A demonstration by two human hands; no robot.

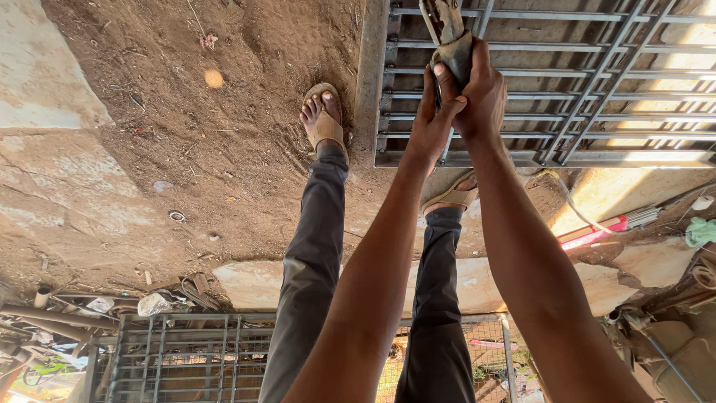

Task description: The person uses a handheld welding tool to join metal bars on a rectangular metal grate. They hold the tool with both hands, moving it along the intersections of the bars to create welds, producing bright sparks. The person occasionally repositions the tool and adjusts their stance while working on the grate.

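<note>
The tool (451, 37) is a worn, grimy hand tool with a thick grey handle wrapped in dirty cloth or tape and a rusty metal head that runs out past the top edge of the view. It stands nearly upright in the picture, tilted slightly to the left, over the metal grille (552, 89). The grille is a welded frame of grey flat bars and thin parallel rods lying flat on the dirt ground, the tool near its left edge.
</note>
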